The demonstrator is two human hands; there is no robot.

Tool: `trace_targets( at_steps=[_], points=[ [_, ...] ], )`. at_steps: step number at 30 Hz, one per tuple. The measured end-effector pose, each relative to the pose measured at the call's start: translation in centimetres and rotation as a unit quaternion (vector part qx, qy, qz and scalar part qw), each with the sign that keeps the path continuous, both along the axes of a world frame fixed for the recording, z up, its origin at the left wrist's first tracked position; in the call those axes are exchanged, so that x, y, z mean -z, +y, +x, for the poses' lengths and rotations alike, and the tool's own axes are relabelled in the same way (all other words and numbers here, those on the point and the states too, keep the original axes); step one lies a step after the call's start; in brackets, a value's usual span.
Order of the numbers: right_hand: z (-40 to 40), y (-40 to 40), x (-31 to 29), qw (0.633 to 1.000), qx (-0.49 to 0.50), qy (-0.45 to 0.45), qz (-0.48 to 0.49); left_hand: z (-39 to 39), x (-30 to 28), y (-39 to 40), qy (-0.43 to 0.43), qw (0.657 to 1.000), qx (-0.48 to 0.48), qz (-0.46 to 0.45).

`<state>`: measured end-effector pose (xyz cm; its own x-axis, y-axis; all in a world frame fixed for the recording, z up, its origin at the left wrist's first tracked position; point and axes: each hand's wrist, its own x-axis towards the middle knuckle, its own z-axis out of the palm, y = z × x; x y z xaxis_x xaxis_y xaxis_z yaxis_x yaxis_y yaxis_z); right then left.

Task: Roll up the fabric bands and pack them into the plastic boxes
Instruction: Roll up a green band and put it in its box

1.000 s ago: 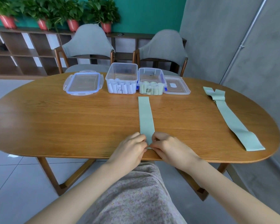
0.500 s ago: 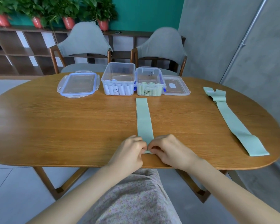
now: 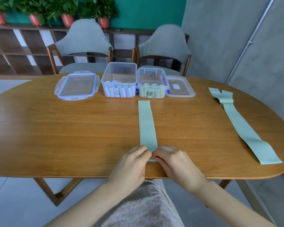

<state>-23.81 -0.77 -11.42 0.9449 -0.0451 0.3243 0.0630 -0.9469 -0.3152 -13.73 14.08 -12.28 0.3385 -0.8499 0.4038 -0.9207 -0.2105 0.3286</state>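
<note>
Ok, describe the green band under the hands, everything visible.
The band is a pale green strip of smooth, stretchy-looking fabric, lying flat and straight on the table. It runs from just short of the box of green rolls back to the near edge. There the left hand and right hand pinch its near end, fingers curled over it.

both hands [image 3: 154, 163] pinching green band [image 3: 147, 125], oval table [image 3: 72, 128]

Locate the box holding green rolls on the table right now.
In the head view, the green-roll box stands at the table's far edge, right of centre, between the white-roll box and a lid.
</note>
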Motion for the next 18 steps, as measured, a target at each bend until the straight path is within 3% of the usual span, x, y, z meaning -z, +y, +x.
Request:
trace_targets(
  at_steps=[4,13,18],
  points=[
    [0.3,-0.1,0.2,0.999,0.018,-0.001,0.038,0.2,0.0,0.0,-0.006,1.000,0.011,-0.005],
    [0.4,-0.6,-0.7,0.999,-0.011,0.037,0.031,0.7,0.4,-1.0,0.099,0.993,-0.044,-0.036],
    [1.0,-1.2,-0.4,0.991,0.007,0.038,0.131,0.7,0.3,-1.0,0.130,0.988,-0.066,-0.043]
  ],
)
